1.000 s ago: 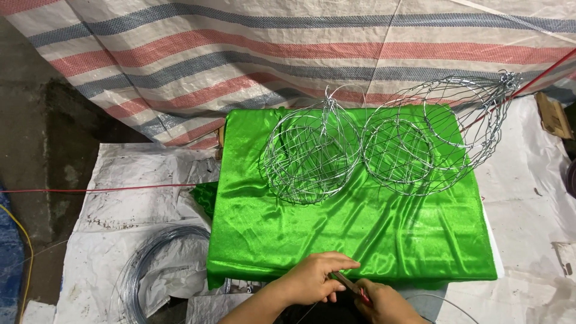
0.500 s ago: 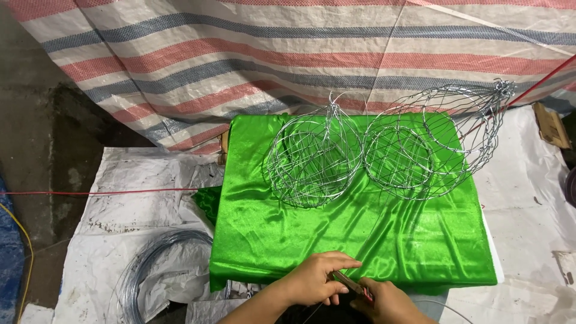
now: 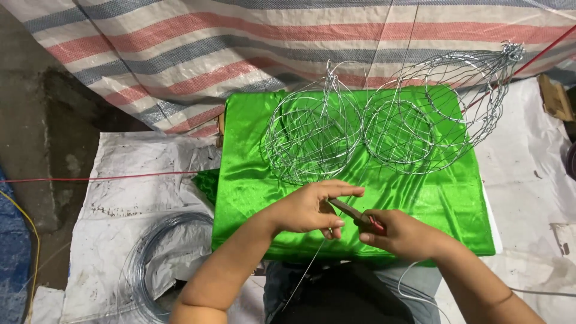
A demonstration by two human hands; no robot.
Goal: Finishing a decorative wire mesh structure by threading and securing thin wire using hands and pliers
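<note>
Backdrop: striped tarpaulin [image 3: 198, 54] in red, grey-blue and off-white bands, hung across the top and draping down to the ground. Floor: dark, stained concrete [image 3: 54, 120] at left. Ground cover: white plastic sheeting [image 3: 144, 180], creased and smudged, at left and right. Work surface: low table draped in glossy green cloth [image 3: 252, 156]. Red cord [image 3: 90, 178] runs across the left. Blue sheet [image 3: 12, 252] at far left edge. Light: even, soft.
</note>
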